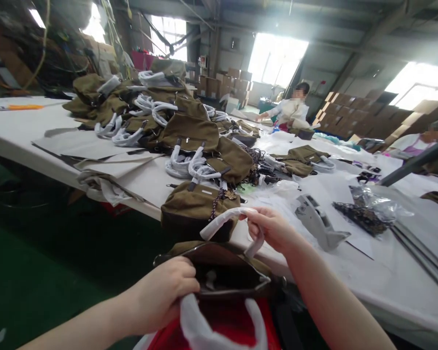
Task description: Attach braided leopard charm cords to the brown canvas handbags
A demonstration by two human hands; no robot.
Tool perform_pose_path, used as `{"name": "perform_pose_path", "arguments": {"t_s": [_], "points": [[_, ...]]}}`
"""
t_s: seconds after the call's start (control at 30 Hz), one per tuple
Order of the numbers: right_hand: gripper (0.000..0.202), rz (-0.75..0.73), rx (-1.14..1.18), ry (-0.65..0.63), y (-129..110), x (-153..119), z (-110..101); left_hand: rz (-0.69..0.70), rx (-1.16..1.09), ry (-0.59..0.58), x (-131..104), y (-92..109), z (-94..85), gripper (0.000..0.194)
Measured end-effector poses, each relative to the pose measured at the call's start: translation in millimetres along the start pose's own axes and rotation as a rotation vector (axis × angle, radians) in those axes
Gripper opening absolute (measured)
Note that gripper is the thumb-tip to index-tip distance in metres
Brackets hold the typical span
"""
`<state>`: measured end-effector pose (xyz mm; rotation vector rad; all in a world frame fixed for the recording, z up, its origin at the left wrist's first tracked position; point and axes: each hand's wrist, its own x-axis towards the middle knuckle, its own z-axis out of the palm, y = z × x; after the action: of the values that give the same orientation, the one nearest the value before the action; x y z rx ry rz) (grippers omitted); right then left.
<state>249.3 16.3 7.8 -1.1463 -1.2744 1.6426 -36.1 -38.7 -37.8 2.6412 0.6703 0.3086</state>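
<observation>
An olive-brown handbag (226,255) is in front of me at the table's edge, its zipped top gaping over a dark inside. My right hand (266,226) pinches the bag's far handle (221,221), which is wrapped in white covering, and holds it up. At the left of the opening, my left hand (171,287) has its fingers curled over the bag's rim. The near handle (204,325), also wrapped in white, hangs toward me over something red (171,338). Just beyond stands another olive bag (186,206) with a braided cord and a metal-looking charm (229,194).
A heap of olive bags (190,131) with wrapped handles covers the table's far left. To the right lie a grey-white tape-dispenser-like tool (319,221), a clear plastic bag (372,209) of dark cords, and long metal bars (423,257). A co-worker (292,109) is across the table.
</observation>
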Motion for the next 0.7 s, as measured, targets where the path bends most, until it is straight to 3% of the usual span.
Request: {"name": "perform_pose_path", "arguments": {"t_s": [0.07,0.17,0.27,0.33,0.4,0.5,0.6,0.7], "points": [[0.037,-0.042,-0.174,0.015,-0.6,12.5,-8.1,-0.092,-0.085,0.090,5.8,-6.3,-14.5,0.016],[0.039,-0.064,-0.528,0.074,2.7,39.1,-26.8,-0.336,-0.173,0.234,19.8,-38.0,-23.5,0.024],[0.037,-0.050,-0.893,0.285,9.1,72.1,-54.8,-0.615,-0.239,0.296,36.9,-82.4,-9.8,0.031],[0.033,-0.018,-1.009,0.391,13.3,95.6,-76.4,-0.718,-0.241,0.301,46.1,-104.4,3.1,0.034],[0.028,0.037,-1.079,0.448,17.1,119.4,-96.8,-0.762,-0.224,0.319,51.9,-114.6,11.3,0.036],[0.025,0.117,-1.193,0.493,22.0,154.6,-118.4,-0.784,-0.337,0.369,55.0,-113.5,10.0,0.040],[0.031,0.142,-1.283,0.494,25.5,186.0,-126.3,-0.746,-0.544,0.366,55.6,-110.5,2.4,0.043],[0.030,0.152,-1.343,0.478,29.5,207.5,-124.8,-0.773,-0.593,0.346,57.3,-116.9,3.4,0.043]]}}
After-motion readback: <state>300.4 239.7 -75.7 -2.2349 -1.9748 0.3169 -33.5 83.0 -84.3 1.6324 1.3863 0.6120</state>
